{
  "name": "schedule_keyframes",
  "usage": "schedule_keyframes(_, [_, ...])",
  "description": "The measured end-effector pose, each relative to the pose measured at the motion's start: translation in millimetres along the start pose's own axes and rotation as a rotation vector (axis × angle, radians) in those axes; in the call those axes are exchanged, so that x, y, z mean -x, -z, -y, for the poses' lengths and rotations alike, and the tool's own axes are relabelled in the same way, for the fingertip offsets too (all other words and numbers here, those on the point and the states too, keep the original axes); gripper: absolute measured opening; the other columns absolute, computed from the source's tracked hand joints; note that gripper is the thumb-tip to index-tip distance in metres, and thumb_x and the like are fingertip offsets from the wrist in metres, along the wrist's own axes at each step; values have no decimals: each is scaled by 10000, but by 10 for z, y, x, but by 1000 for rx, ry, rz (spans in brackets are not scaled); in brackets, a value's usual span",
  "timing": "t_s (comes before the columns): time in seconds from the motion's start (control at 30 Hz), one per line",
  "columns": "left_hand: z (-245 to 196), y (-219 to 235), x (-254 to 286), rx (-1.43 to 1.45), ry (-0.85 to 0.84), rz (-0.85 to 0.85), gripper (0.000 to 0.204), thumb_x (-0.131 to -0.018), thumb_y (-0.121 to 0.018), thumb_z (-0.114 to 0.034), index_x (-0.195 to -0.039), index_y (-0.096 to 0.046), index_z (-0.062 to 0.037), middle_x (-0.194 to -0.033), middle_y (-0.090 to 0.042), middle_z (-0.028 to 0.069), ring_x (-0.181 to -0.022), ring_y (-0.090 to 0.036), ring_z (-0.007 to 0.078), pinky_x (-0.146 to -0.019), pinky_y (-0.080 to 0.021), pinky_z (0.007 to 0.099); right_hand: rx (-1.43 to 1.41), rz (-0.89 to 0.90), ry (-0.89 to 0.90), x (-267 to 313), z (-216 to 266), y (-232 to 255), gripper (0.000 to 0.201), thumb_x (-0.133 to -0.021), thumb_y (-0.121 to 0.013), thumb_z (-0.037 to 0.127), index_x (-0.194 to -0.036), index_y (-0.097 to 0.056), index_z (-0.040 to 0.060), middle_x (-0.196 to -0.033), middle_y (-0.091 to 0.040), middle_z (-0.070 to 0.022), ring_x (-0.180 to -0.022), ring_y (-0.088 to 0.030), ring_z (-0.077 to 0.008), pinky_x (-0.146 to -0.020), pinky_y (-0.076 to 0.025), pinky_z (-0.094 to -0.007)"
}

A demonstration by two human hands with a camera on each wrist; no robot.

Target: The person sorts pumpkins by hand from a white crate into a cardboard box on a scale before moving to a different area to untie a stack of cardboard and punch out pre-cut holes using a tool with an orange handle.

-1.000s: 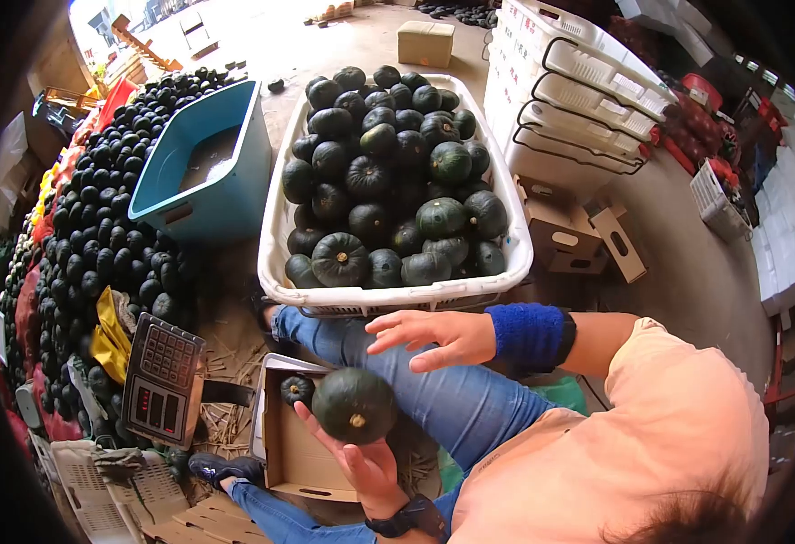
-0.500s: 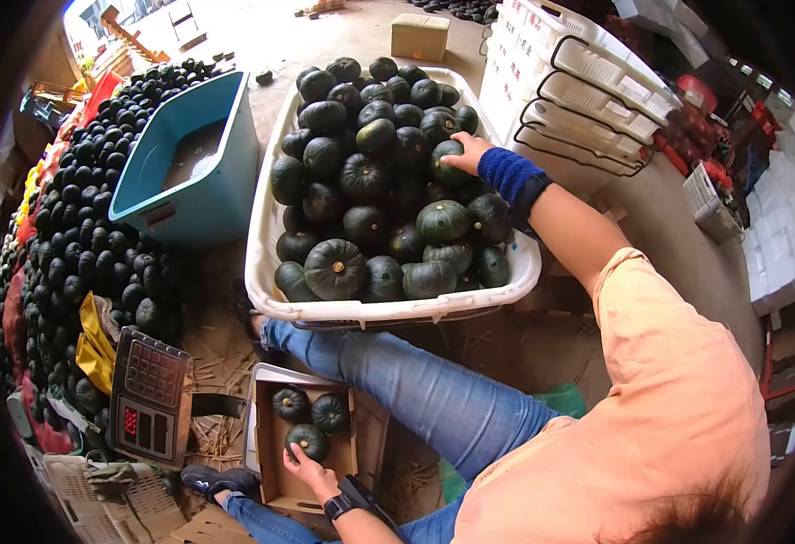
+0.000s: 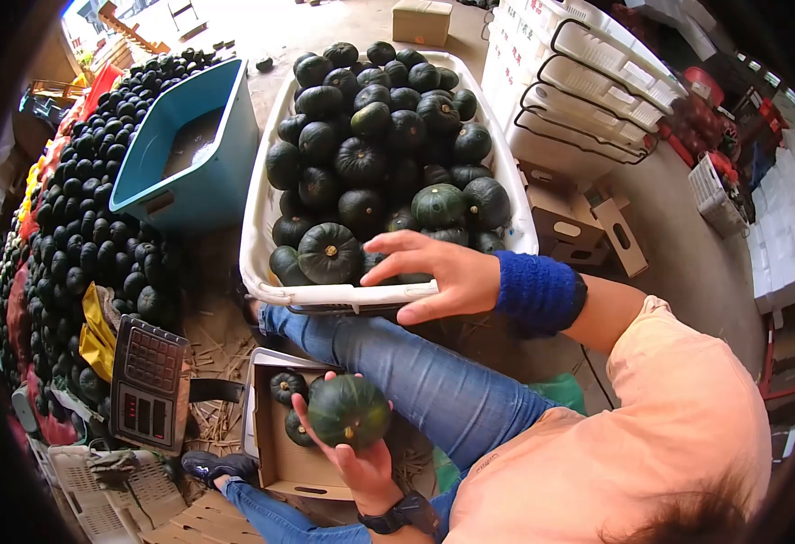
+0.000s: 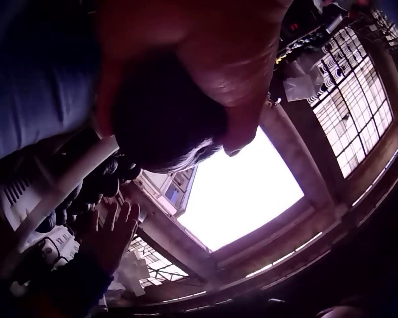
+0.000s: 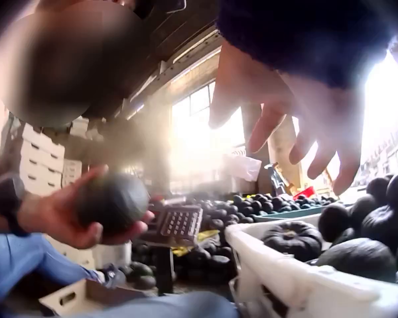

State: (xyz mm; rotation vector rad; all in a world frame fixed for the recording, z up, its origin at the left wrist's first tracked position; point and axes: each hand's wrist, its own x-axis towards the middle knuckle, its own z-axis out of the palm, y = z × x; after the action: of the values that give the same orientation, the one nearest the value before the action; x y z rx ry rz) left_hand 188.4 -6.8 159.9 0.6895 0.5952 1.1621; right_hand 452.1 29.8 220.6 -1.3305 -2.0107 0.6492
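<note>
A dark green pumpkin sits in my left hand, whose fingers and thumb curl round it from below and the side. The right wrist view shows the same pumpkin above the open carton. My right hand hovers over the near rim of the white crate, fingers spread and holding nothing. Dark pumpkins fill that crate, among them a large ribbed one just left of my right fingertips. Below my left hand lies a cardboard box with pumpkins in it, partly hidden by the hand.
Beside the box stands a scale display. A blue tub and a big pumpkin heap lie to the left. Stacked white crates and empty cartons stand at the right.
Half a second ago my right hand touched a pumpkin in the crate; it has drawn back to the near rim, empty. My left hand rose from the box and now holds a pumpkin.
</note>
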Motion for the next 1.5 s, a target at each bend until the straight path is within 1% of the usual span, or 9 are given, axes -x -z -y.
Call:
schedule_keyframes(0.13, [-2, 1061, 210, 93, 221, -348, 643, -794, -651, -369, -1334, -358, -178, -1262, -474, 107, -1083, -537, 293, -749, -544, 432, 693, 82, -900, -207, -1023, 409, 675, -684, -696, 472, -1254, -490, 176, -1231, -470, -202, -1075, -533, -361, -937, -430, -433])
schedule_keyframes(0.33, [460, 2126, 495, -1607, -44, -713, 460, -739, -696, -113, -1151, -493, -94, -1265, -460, 148, -1116, -464, 362, -972, -352, 450, 596, 249, -837, -274, -1351, 397, 713, -617, -715, 397, -1259, -503, 172, -1161, -550, -191, -1002, -579, -365, -899, -465, -389])
schedule_keyframes(0.47, [680, 2056, 494, -1626, 541, -705, 402, -795, -641, -221, -1149, -488, -105, -1446, -238, 166, -1351, -168, 361, -1081, -193, 476, -1009, -91, -696, -121, -1172, 512, 585, -756, -623, 356, -1296, -453, 207, -1244, -515, -141, -1094, -548, -302, -929, -442, -442])
schedule_keyframes(0.57, [598, 1884, 375, -1443, 234, -621, 531, -850, -563, -352, -1292, -396, -109, -1478, -173, 167, -1364, -131, 356, -1084, -171, 483, -1644, -136, -425, -25, -592, 312, 644, -782, -627, 319, -1352, -372, 161, -1278, -483, -146, -1171, -489, -339, -933, -439, -487])
schedule_keyframes(0.73, [31, 561, 373, -50, 57, -255, 771, -815, -642, -325, -1426, -203, -159, -1462, -199, 132, -1332, -227, 274, -1041, -267, 468, -1482, -100, -176, -52, 317, -697, 611, -850, -530, 420, -1355, -386, 108, -1350, -426, -127, -1248, -422, -284, -1025, -340, -452])
schedule_keyframes(0.8, [-104, 219, 444, 298, -7, -109, 790, -775, -679, -286, -1411, -216, -206, -1368, -320, 116, -1210, -397, 259, -913, -436, 454, -1075, 300, 23, -62, 431, -1044, 558, -896, -479, 433, -1337, -424, 96, -1380, -393, -130, -1302, -344, -271, -1070, -259, -419])
schedule_keyframes(0.93, [-173, 764, 501, 48, 94, -517, 731, -726, -713, -243, -1336, -312, -225, -1083, -497, 53, -921, -551, 187, -563, -552, 330, -1132, 194, -458, -202, 428, -1681, 414, -945, -434, 387, -1182, -564, 73, -1229, -536, -64, -1141, -490, -161, -955, -365, -310])
schedule_keyframes(1.2, [258, 2415, 134, -1703, 262, -897, 740, -648, -734, -211, -1301, -388, -248, -1396, -236, 157, -1244, -294, 397, -1004, -330, 500, -1056, 156, -680, -423, -84, -2159, 295, -894, -536, 284, -1123, -566, 99, -1117, -575, -10, -1027, -536, -124, -856, -408, -285])
schedule_keyframes(1.5, [44, 2640, 74, -1606, -231, -1057, 621, -748, -624, -143, -1319, -391, -78, -1364, -314, 241, -1266, -288, 398, -1059, -228, 483, -749, 657, -821, -44, -39, -2699, 326, -864, -554, 323, -1050, -601, 59, -931, -619, -37, -816, -601, -123, -695, -475, -272])
